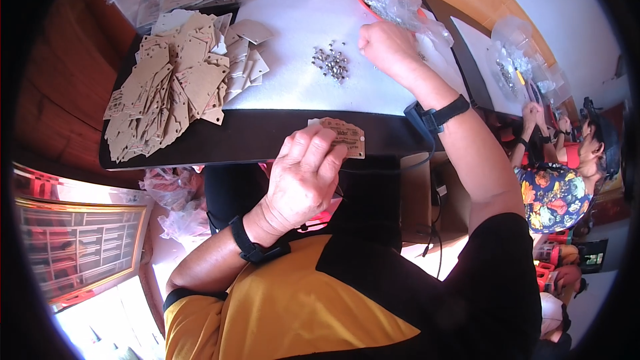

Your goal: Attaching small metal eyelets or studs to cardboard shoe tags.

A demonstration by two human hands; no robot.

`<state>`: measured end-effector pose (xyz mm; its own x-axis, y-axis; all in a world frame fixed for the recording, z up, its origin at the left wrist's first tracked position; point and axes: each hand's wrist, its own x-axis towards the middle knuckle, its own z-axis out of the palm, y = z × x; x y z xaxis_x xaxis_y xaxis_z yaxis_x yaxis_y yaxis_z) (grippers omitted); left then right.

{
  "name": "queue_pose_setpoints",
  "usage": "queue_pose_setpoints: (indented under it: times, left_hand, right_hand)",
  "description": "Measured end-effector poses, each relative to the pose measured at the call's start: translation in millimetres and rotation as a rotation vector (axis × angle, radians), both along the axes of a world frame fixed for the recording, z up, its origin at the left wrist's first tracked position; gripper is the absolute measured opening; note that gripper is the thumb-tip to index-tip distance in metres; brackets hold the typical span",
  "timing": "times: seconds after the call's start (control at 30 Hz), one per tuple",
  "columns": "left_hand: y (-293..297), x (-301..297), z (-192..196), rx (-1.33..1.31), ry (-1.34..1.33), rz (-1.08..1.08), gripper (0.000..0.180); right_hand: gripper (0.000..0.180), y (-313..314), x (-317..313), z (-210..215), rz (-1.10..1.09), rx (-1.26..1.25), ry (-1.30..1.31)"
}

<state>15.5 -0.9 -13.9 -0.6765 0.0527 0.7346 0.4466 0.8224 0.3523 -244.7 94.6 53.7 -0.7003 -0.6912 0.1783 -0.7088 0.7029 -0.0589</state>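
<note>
Tag held at near edge of tabletop (267,135); fastener pick-up at far right.

Left hand (303,180) closed on brown card tag (343,135), pinched flat against near edge of tabletop. Right hand (387,47) curled into loose fist near far right corner, just right of small metal fasteners (331,62) scattered on white mat (300,33); contents of fist not discernible. For clean work: keep tag pressed level, hole end exposed; take one fastener only. Pile of brown tags (170,87) at left edge. Crumpled clear bag (400,3) over red dish at far edge. Fingertips of right hand hidden; fastener shape too small to resolve; tag partly covered by fingers.
</note>
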Motion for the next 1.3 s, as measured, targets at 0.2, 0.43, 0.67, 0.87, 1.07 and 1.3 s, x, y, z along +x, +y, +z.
queue_pose_setpoints:
  times: [0.2, 0.43, 0.67, 0.87, 1.07, 1.3]
  left_hand:
    - [2.8, -4.8, -3.5, -0.068, 0.062, 0.048, 0.044]
    - [2.7, -5.1, -9.1, -0.047, 0.102, 0.054, 0.044]
    - [5.0, -7.6, -8.1, -0.047, 0.109, 0.042, 0.045]
    - [4.3, -6.2, -8.1, -0.053, 0.087, 0.039, 0.045]
    - [1.4, -4.6, -8.3, -0.049, 0.072, 0.031, 0.046]
    - [1.1, -6.0, -6.9, -0.052, 0.078, 0.016, 0.044]
  right_hand:
    - [0.006, 0.2, 8.1, -5.5, 0.175, 0.050, 0.298]
    - [0.004, 29.0, 82.3, 32.4, 0.207, -0.145, -0.597]
    - [0.005, 34.9, 92.6, 13.6, 0.164, -0.145, -0.732]
    - [0.005, 30.6, 92.8, 13.2, 0.112, -0.157, -0.768]
    - [0.005, 26.5, 86.0, 16.6, 0.077, -0.092, -0.896]
    - [0.006, 35.5, 81.8, 14.2, 0.110, -0.206, -1.054]
